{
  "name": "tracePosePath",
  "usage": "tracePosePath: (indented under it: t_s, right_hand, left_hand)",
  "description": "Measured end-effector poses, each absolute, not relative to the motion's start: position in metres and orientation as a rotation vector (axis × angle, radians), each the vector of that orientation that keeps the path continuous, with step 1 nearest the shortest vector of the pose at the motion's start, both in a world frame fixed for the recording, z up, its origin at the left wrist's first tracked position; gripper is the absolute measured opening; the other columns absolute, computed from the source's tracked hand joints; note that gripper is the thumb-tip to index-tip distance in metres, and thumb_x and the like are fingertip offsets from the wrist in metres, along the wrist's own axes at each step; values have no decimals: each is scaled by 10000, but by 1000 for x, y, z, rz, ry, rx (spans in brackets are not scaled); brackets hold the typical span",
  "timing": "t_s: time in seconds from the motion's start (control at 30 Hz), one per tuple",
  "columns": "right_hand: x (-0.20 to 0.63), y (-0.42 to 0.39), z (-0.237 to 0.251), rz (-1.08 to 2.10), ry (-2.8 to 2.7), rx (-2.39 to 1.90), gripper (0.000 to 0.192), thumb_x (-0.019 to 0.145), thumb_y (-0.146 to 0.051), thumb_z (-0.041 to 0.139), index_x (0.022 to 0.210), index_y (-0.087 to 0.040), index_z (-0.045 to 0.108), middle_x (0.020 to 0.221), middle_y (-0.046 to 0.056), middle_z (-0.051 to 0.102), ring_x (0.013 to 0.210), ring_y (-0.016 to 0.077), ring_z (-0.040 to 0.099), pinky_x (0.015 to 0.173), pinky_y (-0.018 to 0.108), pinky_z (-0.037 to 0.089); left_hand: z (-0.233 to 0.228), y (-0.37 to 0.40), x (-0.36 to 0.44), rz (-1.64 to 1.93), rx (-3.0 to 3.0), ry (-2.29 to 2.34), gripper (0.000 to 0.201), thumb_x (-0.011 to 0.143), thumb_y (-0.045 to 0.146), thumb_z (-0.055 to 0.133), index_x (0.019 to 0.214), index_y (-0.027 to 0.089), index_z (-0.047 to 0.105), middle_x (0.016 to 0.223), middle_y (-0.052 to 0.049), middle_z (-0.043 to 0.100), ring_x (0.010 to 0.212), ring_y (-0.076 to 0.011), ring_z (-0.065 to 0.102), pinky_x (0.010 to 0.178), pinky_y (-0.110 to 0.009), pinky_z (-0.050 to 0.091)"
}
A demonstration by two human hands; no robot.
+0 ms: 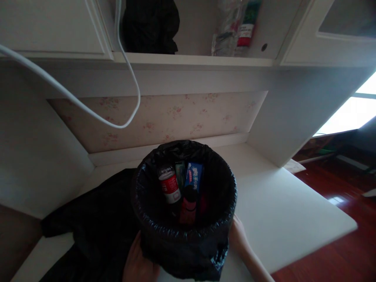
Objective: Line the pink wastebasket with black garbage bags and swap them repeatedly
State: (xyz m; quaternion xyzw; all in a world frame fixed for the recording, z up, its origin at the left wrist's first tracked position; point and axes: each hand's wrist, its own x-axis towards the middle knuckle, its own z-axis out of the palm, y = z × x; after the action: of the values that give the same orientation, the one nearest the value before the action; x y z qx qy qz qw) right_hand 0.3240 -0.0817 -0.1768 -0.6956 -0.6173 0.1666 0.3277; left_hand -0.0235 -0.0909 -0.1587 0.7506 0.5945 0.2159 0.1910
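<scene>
Left hand (pixel 140 261) and right hand (pixel 238 235) touch opposite sides of a black-lined bin (pixel 185 250), each grip too hidden to tell, as white tabletop (pixel 282 219) stretches rightward to a rounded corner (pixel 354 225)

From my side I see a smooth white desktop (pixel 290 215) with rounded corner, a white panelled overhead cabinet (pixel 49 27), and between them pale pink-flowered wallpaper (pixel 182 117). At right, a bright window (pixel 340 117) lights the glossy red-brown floor (pixel 326 243).
</scene>
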Motion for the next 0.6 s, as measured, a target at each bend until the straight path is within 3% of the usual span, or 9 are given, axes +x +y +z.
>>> tracePosePath:
  t_s: [0.1,0.2,0.33,0.47,0.6]
  right_hand:
    - [326,-81,-179,436,-1689,-1868,299,846,-133,467,851,-221,753,902,101,789,894,275,701,825,355,536]
    - [327,-80,-180,438,-1764,-1898,293,828,-112,508,919,-217,766,999,116,797,980,292,703,886,375,503]
    - [327,-80,-180,448,-1822,-1931,305,826,-96,524,956,-221,771,1027,124,796,1006,304,700,877,377,482]
    - [328,-81,-179,465,-1839,-1923,307,823,-67,510,906,-217,765,1021,135,793,984,295,700,883,378,470]
    - [328,-81,-180,502,-1813,-1894,321,797,-69,520,921,-217,776,1005,143,794,975,313,698,880,406,469]
  left_hand:
    - [-161,-93,-17,267,2329,1788,378,811,59,622,1058,252,833,1178,-162,759,1238,-412,623,1107,-611,441]
    - [-153,-102,-14,52,2429,2024,403,849,96,517,1084,201,827,1185,-197,748,1207,-435,617,988,-614,473]
    - [-143,-107,-12,153,2262,2061,374,851,190,527,1104,183,803,1233,-201,720,1188,-414,621,969,-554,487]
    - [-152,-104,-13,295,2067,1906,465,901,224,467,1281,208,735,1311,-132,722,1247,-326,651,983,-419,541]
    - [-170,-103,-12,491,1935,1870,498,916,240,409,1296,205,729,1232,-107,764,1180,-312,702,1014,-434,560]
